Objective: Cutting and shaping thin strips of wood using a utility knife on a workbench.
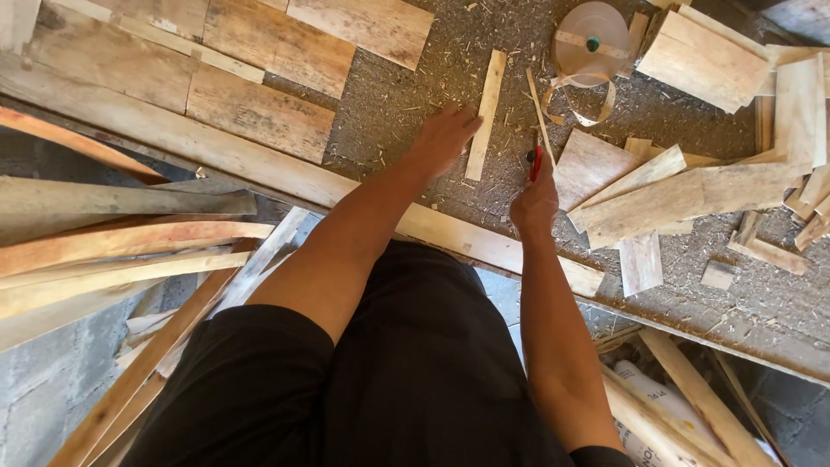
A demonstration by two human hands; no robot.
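Head view. The work surface is a desk (406, 95) strewn with sawdust. All positions below are given relative to the narrow wood strip (485, 114) lying near the desk's middle.

The strip lies flat, long axis running away from the person, its far end tipped slightly to the right. The left hand (443, 138) lies just left of the strip's near half, palm down, fingers extended and loosely spread; the grip is open and holds nothing. Whether the fingertips touch the strip's edge cannot be told; they are at most just beside it. This is the nearer hand.

The right hand (535, 204) sits right of the strip and nearer the person, apart from it. Its grip is closed around a red-handled tool (535, 162), whose tip points away from the person. The tool's kind cannot be told. A thin sliver (539, 104) lies just beyond the tool, nearly parallel to the strip.

Right of the strip, beyond the right hand, lies a loose pile of offcuts (657, 186). Farther away and to the right stands a reel of strapping (590, 39) with a loose curl. Left of the strip lie wide boards (259, 78). A long plank (259, 169) runs along the desk's near edge, under both forearms. Bent laths (112, 251) fan out below it at far left.
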